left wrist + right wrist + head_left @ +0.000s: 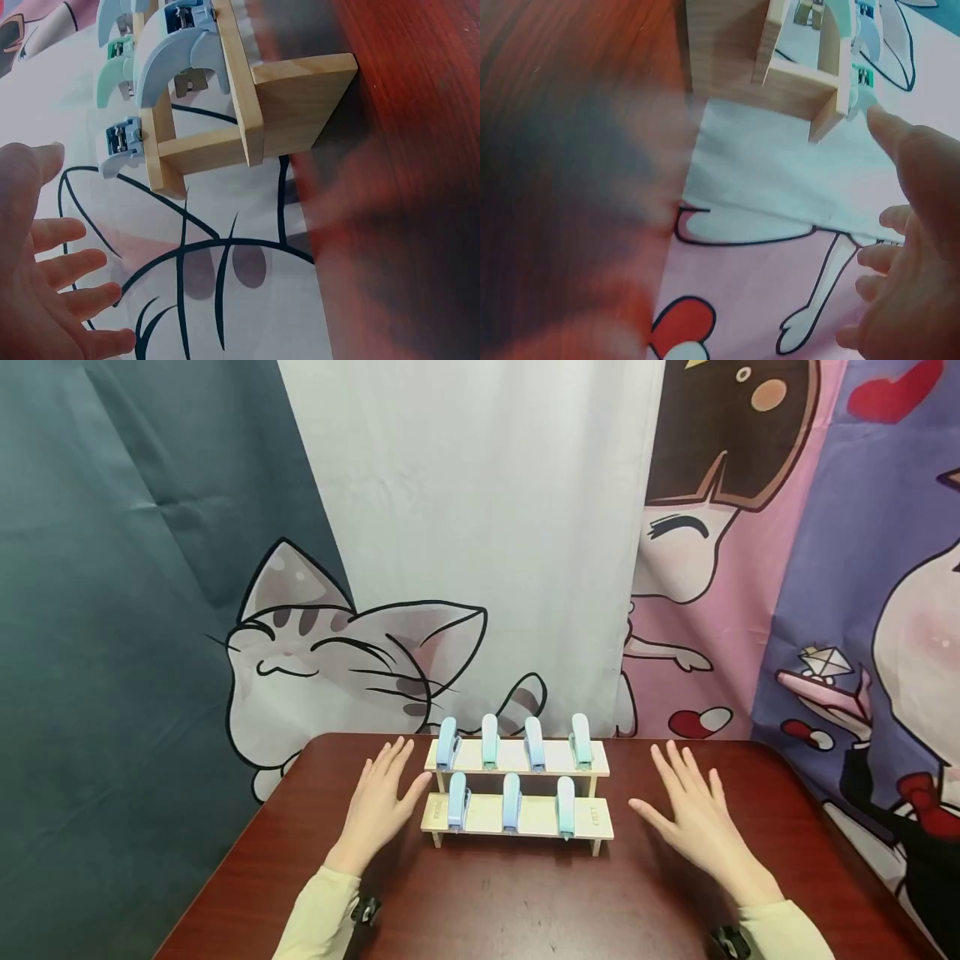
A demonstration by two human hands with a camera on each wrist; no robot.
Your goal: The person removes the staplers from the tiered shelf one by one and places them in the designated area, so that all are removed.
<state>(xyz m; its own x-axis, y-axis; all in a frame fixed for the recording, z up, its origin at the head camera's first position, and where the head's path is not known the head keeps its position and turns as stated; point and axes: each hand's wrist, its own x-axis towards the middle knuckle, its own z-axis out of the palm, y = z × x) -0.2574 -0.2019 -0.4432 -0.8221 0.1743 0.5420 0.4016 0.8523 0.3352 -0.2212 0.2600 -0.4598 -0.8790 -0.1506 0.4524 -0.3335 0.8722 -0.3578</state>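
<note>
A two-tier pale wooden rack (590,817) stands on the table, bearing several small staplers in light blue and mint green. On its front step are a blue stapler (457,800), a second blue one (512,802) and a mint one (566,807). The back step holds more, among them a mint stapler (581,741) at the right end. My left hand (377,803) is left of the rack, fingers spread and holding nothing. To the rack's right, my right hand (693,812) has its fingers extended, also holding nothing. Both hands are apart from the staplers.
The rack stands near the far edge of the dark red-brown table (480,902). Behind it hangs a cloth backdrop (480,510) printed with cartoon figures. Dark devices are strapped at the left wrist (366,910) and right wrist (730,942).
</note>
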